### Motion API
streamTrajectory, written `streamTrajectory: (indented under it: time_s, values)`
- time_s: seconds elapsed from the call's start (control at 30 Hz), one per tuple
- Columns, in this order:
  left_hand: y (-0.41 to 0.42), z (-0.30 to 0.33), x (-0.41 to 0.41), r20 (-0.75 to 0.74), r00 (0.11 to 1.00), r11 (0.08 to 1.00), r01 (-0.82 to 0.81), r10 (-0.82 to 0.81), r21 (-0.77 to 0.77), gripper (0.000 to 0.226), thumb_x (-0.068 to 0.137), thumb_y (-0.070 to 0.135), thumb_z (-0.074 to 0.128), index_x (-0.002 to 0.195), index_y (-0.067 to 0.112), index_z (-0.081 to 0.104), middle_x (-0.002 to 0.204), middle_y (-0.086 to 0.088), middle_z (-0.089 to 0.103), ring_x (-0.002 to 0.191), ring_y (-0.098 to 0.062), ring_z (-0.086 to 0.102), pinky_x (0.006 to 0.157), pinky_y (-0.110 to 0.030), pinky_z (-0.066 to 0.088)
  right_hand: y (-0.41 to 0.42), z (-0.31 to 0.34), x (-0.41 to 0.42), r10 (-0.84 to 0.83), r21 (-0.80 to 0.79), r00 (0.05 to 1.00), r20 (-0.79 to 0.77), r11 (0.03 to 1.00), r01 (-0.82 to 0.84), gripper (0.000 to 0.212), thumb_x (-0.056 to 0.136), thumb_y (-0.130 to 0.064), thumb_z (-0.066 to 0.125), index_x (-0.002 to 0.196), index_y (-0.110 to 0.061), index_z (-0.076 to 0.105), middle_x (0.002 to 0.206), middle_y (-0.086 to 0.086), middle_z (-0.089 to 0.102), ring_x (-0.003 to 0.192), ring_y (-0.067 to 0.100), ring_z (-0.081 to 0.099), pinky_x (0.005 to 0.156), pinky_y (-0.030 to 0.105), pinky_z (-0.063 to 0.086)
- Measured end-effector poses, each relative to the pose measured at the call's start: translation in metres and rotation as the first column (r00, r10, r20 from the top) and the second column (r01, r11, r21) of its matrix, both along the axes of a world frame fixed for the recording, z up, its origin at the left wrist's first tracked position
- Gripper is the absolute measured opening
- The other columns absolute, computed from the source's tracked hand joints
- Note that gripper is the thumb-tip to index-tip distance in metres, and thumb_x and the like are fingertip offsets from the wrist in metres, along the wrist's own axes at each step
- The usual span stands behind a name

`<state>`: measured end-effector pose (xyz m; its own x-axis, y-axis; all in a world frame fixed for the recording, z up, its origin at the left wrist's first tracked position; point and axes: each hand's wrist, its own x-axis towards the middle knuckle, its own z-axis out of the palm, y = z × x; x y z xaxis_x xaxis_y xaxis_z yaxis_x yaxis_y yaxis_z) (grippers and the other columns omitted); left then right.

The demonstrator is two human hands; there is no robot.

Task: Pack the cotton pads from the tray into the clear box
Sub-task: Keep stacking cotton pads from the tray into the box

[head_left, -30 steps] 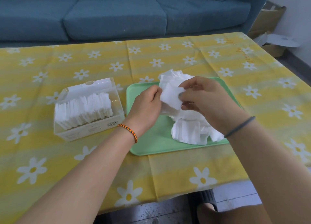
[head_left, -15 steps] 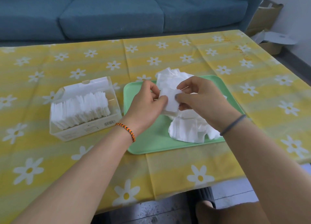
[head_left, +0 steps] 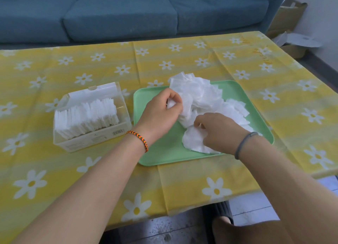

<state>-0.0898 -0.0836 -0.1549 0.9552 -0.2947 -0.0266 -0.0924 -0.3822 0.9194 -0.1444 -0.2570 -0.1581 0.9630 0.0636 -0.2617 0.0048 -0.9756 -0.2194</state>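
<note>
A loose heap of white cotton pads [head_left: 204, 97] lies on a green tray [head_left: 170, 152] in the middle of the table. My left hand [head_left: 161, 113] holds a few pads, its fingers curled round them at the heap's left edge. My right hand [head_left: 217, 132] reaches down to the heap's near part, fingertips pinching at a pad [head_left: 193, 139] there. To the left stands the clear box [head_left: 91, 115], lid open, with a row of pads [head_left: 86, 117] standing upright inside.
A yellow cloth with white daisies [head_left: 274, 97] covers the table. A blue sofa [head_left: 118, 15] runs along the far side. Cardboard boxes [head_left: 289, 22] sit on the floor at the far right. My knee and a slipper [head_left: 223, 216] show below the table's near edge.
Both hands held one pad together above the tray. Now they have parted: the left keeps the pads, and the right has dropped onto the heap's near part.
</note>
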Motion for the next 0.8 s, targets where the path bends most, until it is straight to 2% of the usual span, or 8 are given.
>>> streamTrajectory:
  time_s: [0.23, 0.3, 0.37, 0.43, 0.5, 0.57, 0.63, 0.8]
  values:
    - [0.001, 0.002, -0.002, -0.026, 1.000, 0.999, -0.001, 0.002, 0.038, 0.028, 0.086, 0.003, 0.060, 0.103, 0.025, 0.063, 0.105, 0.017, 0.061, 0.092, -0.022, 0.065, 0.069, -0.031, 0.050, -0.009, 0.007, 0.003, -0.107, 0.128, 0.993, 0.050, 0.987, 0.100, 0.027, 0.081, -0.003, 0.054, 0.097, -0.022, 0.064, 0.085, -0.010, 0.058, 0.086, 0.017, 0.055, 0.062, 0.024, 0.040]
    - [0.001, 0.002, -0.002, -0.036, 0.999, 0.999, -0.001, 0.003, 0.048, 0.029, 0.086, 0.005, 0.060, 0.106, 0.026, 0.062, 0.107, 0.013, 0.061, 0.092, -0.028, 0.067, 0.069, -0.032, 0.050, -0.010, 0.011, 0.002, -0.116, 0.178, 0.993, 0.020, 0.978, 0.110, 0.026, 0.083, -0.003, 0.054, 0.096, -0.023, 0.064, 0.085, -0.011, 0.056, 0.081, 0.014, 0.054, 0.058, 0.017, 0.039]
    - [0.000, 0.002, -0.003, -0.043, 0.999, 0.999, 0.012, -0.009, 0.050, 0.031, 0.086, 0.004, 0.059, 0.106, 0.028, 0.059, 0.106, 0.004, 0.063, 0.091, -0.034, 0.066, 0.064, -0.031, 0.048, -0.009, 0.012, 0.001, -0.098, 0.154, 0.995, -0.026, 0.983, 0.101, 0.031, 0.084, -0.003, 0.055, 0.106, -0.022, 0.065, 0.091, -0.011, 0.056, 0.086, 0.014, 0.053, 0.059, 0.014, 0.038]
    - [0.000, 0.002, -0.003, -0.032, 0.999, 0.998, 0.031, -0.030, 0.058, 0.034, 0.085, 0.002, 0.057, 0.104, 0.030, 0.058, 0.103, -0.003, 0.064, 0.088, -0.035, 0.065, 0.056, -0.027, 0.042, -0.006, 0.010, 0.001, -0.076, 0.083, 0.996, -0.051, 0.993, 0.080, 0.038, 0.085, -0.005, 0.055, 0.119, -0.020, 0.064, 0.106, -0.005, 0.061, 0.100, 0.018, 0.056, 0.073, 0.020, 0.044]
    - [0.000, 0.002, -0.003, -0.017, 0.999, 0.997, 0.041, -0.040, 0.069, 0.036, 0.085, 0.000, 0.055, 0.103, 0.030, 0.058, 0.101, -0.007, 0.064, 0.084, -0.036, 0.062, 0.051, -0.023, 0.038, -0.001, 0.007, 0.001, -0.049, 0.026, 0.997, -0.054, 0.998, 0.050, 0.035, 0.085, -0.005, 0.055, 0.117, -0.016, 0.066, 0.112, 0.001, 0.065, 0.104, 0.022, 0.058, 0.084, 0.028, 0.049]
    - [0.001, 0.001, -0.003, -0.010, 0.999, 0.996, 0.045, -0.044, 0.072, 0.036, 0.084, 0.000, 0.054, 0.102, 0.031, 0.059, 0.100, -0.010, 0.064, 0.076, -0.036, 0.056, 0.051, -0.026, 0.038, 0.001, 0.005, 0.002, -0.028, 0.015, 0.999, -0.036, 0.999, 0.028, 0.025, 0.084, -0.006, 0.055, 0.104, -0.017, 0.066, 0.102, 0.000, 0.065, 0.096, 0.022, 0.057, 0.076, 0.028, 0.047]
    - [0.001, -0.001, -0.002, -0.007, 0.999, 0.996, 0.043, -0.042, 0.076, 0.035, 0.085, 0.000, 0.053, 0.101, 0.030, 0.059, 0.097, -0.010, 0.064, 0.068, -0.027, 0.052, 0.052, -0.027, 0.038, -0.001, 0.007, 0.003, -0.022, 0.031, 1.000, -0.006, 0.999, 0.022, 0.014, 0.083, -0.008, 0.057, 0.089, -0.021, 0.060, 0.088, -0.006, 0.057, 0.088, 0.019, 0.053, 0.066, 0.024, 0.039]
    - [0.003, -0.003, 0.001, 0.015, 1.000, 0.996, 0.019, -0.020, 0.087, 0.031, 0.085, -0.001, 0.055, 0.099, 0.025, 0.064, 0.097, 0.003, 0.065, 0.070, -0.027, 0.056, 0.048, -0.018, 0.037, -0.012, 0.018, 0.001, -0.082, 0.160, 0.996, 0.026, 0.984, 0.077, 0.010, 0.081, -0.013, 0.064, 0.084, -0.022, 0.059, 0.083, -0.011, 0.056, 0.083, 0.017, 0.055, 0.063, 0.021, 0.040]
